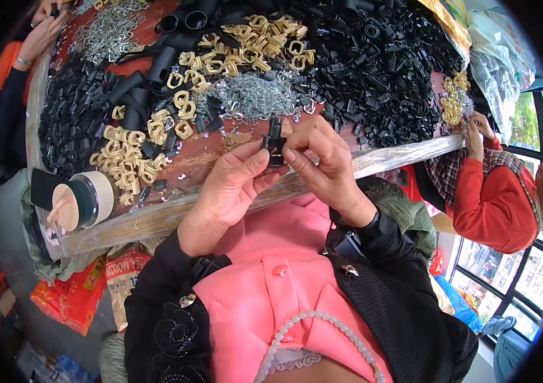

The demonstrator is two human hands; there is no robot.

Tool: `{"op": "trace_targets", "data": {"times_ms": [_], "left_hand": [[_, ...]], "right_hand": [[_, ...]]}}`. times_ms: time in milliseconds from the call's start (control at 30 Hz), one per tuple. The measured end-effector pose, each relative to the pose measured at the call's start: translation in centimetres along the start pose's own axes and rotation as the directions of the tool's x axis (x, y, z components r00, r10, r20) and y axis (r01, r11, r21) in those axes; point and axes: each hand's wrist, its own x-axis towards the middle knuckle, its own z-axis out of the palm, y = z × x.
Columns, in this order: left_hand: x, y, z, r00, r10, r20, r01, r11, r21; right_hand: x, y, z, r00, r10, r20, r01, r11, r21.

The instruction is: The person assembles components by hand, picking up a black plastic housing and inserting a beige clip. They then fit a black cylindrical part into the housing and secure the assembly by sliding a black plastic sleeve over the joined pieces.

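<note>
One black plastic part [276, 137] sits between the two hands [228, 185] [327, 163], both clamped on it.

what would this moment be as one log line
left hand: grips black part | right hand: close beside it, grip unclear | beyond: gold pieces, silver pieces on red tabletop

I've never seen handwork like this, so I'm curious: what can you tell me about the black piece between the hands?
The black piece is small and glossy, apparently plastic, with a narrower upper end and a wider lower part. It stands roughly upright in the picture, near the table's near edge. The left hand holds its lower part from the left; the right hand is close at its right side, though contact there is unclear. Finer details are too small to tell.
</note>
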Motion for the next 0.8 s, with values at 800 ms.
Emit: {"op": "trace_targets", "data": {"times_ms": [800], "left_hand": [[-0.6, 0.9, 0.5, 0.996, -0.072, -0.051, 0.083, 0.966, 0.245]], "right_hand": [[-0.7, 0.9, -1.6, 0.891, 0.297, 0.343, -0.419, 0.829, 0.370]]}}
